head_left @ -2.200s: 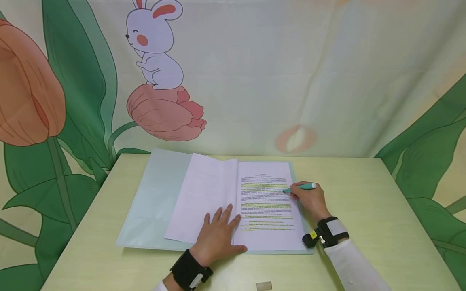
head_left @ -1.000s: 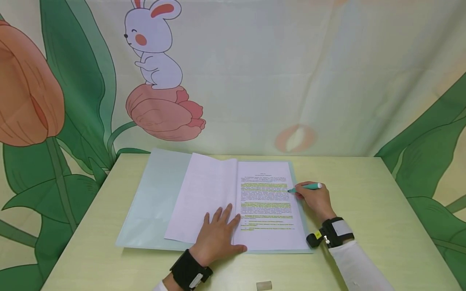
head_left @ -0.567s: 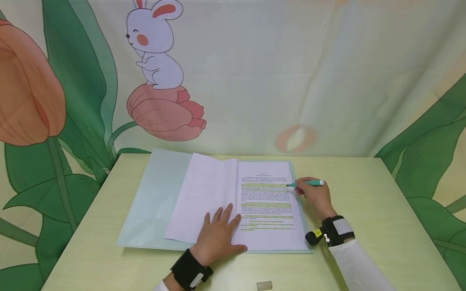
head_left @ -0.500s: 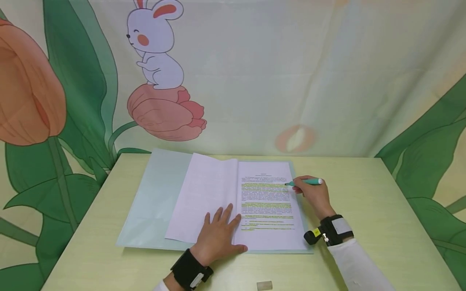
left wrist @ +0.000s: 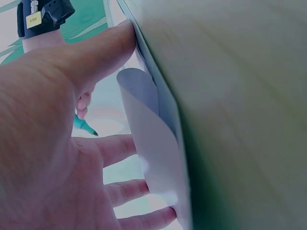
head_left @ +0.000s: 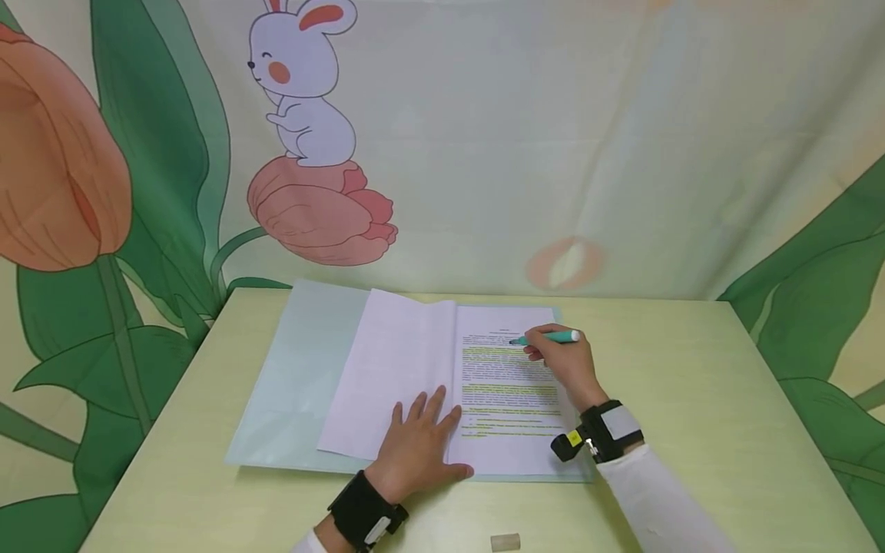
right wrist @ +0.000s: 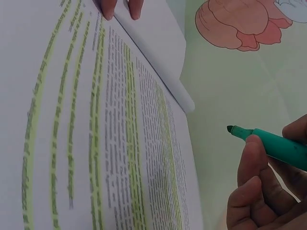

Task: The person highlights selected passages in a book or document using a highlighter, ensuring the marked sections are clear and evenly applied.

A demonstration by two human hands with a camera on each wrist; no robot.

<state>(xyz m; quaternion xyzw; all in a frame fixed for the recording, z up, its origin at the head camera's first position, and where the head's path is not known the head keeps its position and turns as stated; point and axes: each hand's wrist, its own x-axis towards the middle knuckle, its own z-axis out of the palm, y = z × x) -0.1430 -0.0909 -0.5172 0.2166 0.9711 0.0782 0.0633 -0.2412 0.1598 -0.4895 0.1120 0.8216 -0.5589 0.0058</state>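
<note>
An open light-blue folder (head_left: 283, 392) lies on the table. Its right side bears a printed page (head_left: 512, 455) with several lines marked yellow-green, and a blank-looking sheet (head_left: 390, 361) is turned over to the left. My left hand (head_left: 415, 453) rests with spread fingers across the fold, thumb on the lower edge. My right hand (head_left: 570, 367) pinches a teal highlighter (head_left: 556, 337) over the page's upper text lines. In the right wrist view the dark tip of the highlighter (right wrist: 276, 146) appears raised off the paper. The left wrist view shows the turned sheet (left wrist: 148, 129) curling under my left fingers.
A small beige-grey block (head_left: 505, 542) lies at the table's front edge. Behind the pale table (head_left: 691, 399) hangs a curtain (head_left: 470, 153) printed with a rabbit and tulips. Each wrist wears a black strap (head_left: 611, 432) with a camera.
My right hand has moved with the highlighter from the page's right margin leftward and slightly up, over the upper lines. The left hand stays on the fold. The view has shifted slightly.
</note>
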